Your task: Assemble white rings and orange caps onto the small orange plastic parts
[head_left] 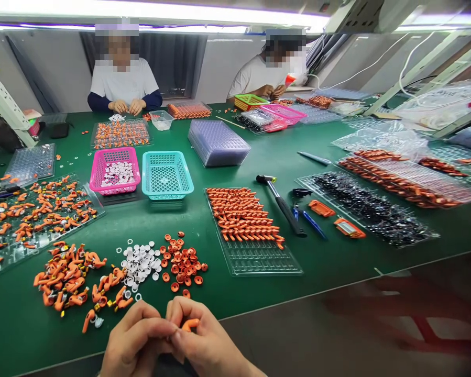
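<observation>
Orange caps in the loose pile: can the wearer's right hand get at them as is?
Probably yes: the orange caps lie just beyond the right hand, with nothing standing between. But its fingers hold an orange part, so it may need freeing first.

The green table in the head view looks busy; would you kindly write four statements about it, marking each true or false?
1. The right hand holds a small orange piece. True.
2. White pieces lie in the turquoise basket. False: the pink basket beside it holds them.
3. The hammer lies right of the partly filled tray. True.
4. The orange caps lie left of the loose white discs. False: they lie to the right.
</observation>
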The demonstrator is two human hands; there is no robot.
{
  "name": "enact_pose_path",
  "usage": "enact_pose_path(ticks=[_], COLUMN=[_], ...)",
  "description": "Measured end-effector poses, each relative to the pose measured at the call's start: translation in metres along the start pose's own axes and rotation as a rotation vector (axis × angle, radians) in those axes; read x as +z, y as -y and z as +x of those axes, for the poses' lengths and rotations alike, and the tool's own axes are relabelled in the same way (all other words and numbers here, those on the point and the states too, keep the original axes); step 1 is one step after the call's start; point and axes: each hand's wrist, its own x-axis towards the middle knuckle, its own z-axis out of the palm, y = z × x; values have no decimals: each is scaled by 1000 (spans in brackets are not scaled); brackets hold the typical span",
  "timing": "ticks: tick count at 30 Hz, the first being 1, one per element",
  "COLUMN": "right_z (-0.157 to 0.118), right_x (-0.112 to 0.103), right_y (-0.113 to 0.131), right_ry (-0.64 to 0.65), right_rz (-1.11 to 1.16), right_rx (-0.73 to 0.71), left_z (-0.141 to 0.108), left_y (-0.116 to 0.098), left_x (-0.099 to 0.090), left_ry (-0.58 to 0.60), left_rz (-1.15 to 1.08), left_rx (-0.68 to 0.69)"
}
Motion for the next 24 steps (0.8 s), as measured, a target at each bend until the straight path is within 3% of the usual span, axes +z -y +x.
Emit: enact_pose_path(ticks=[7,11,18,24], right_z=[5,6,7,4], right_x=[-8,-13,-8,-7], right_y=[11,11,2,-8], right_ry=[-2,-9,-1,-23], right_rz=[-22,-54,136,260], right_rx=[77,72,101,-69], left_z=[13,13,9,6], left_y=[8,10,10,8], left_x=[-8,-8,-9,-13], left_ry=[27,17,-7,8], left_rz=[-211,-220,-48,201], left_rx=[-255,-287,-139,75])
